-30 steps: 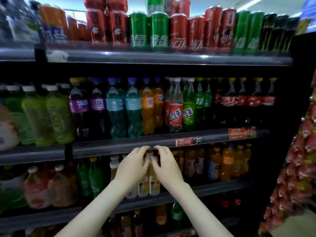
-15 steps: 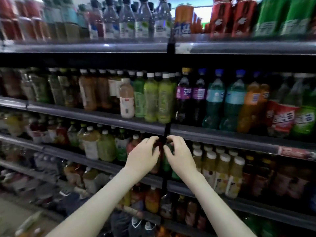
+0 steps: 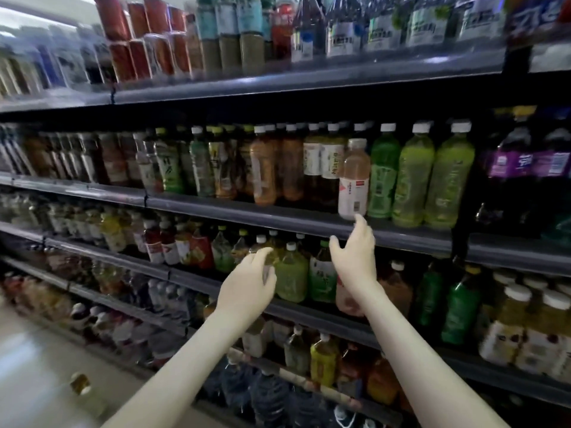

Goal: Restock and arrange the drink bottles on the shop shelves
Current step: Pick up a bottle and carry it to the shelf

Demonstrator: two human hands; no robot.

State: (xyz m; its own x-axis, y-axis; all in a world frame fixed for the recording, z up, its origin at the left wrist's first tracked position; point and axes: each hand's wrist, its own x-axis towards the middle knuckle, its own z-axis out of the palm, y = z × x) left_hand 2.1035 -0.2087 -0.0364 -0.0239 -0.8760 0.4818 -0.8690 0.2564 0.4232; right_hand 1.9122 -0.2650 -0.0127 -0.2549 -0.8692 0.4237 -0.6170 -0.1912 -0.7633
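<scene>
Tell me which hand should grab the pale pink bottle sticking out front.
Right hand: its open fingers are raised just under the pale pink bottle; the left hand sits lower and farther away.

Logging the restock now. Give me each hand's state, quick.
Left hand: fingers at a white-capped bottle, blurred; grip cannot be told.
Right hand: open, holding nothing, fingertips near the pale pink bottle base.
</scene>
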